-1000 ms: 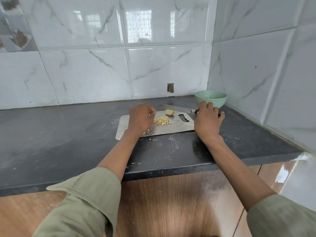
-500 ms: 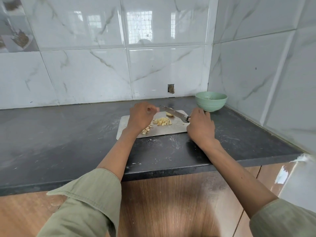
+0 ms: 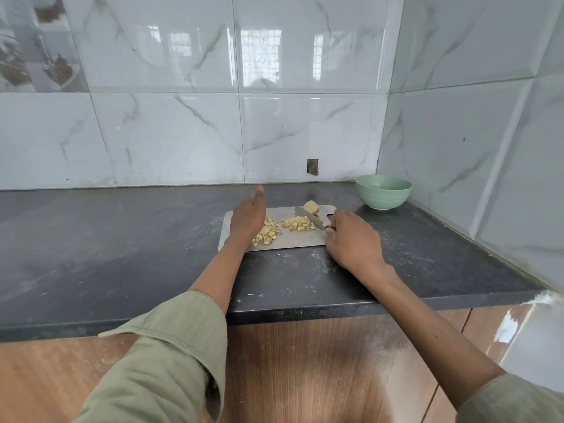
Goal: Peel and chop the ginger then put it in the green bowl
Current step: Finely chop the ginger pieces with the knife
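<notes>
With the right hand, gripped the knife by its handle and laid the blade low across the far right of the board, tip toward the back wall. Stood the left hand on edge, fingers straight and holding nothing, against the left side of the chopped ginger.

Judged the peeling done, going by the pale, skinless look of all ginger in view. Judged the chopping mostly done: found two small heaps of dice mid-board between the hands, plus one uncut ginger chunk at the far edge, just beyond the blade.

Found the green bowl well apart to the right, in the counter's corner, with something pale inside, too small to identify.

Counted as left: dicing that last chunk, gathering the pieces, carrying everything to the bowl.

Noted the steel cutting board flat on the dark countertop, amid white specks and smears.
</notes>
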A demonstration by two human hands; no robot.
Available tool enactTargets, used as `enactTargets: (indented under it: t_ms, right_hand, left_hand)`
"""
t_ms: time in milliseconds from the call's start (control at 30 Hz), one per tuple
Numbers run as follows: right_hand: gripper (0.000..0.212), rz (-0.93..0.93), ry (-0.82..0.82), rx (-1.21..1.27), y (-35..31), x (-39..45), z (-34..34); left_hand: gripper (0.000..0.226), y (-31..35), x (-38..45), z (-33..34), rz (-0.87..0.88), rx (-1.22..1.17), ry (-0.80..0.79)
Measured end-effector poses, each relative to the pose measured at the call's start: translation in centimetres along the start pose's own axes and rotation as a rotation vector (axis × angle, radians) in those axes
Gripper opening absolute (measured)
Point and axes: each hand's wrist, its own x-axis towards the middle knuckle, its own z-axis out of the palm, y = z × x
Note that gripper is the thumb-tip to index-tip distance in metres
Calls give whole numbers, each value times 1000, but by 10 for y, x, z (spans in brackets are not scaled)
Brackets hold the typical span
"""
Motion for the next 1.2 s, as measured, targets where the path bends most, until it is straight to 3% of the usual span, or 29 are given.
enactTargets:
  t_ms: [267,500,800,1200]
  right_hand:
    - [14,-34,-26,145,-40,-11,12]
    - [12,-75,-37,135,-85,-16,24]
    - [13,-70,27,137,-75,-9,17]
    - [11,-49,-21,120,-65,-9,20]
  left_hand:
    - [68,-5,1,12,56,124,3]
    - [56,-6,6,14,80,141,11]
    - [49,-7,8,14,59,154,9]
    - [53,-9,9,15,44,192,-22]
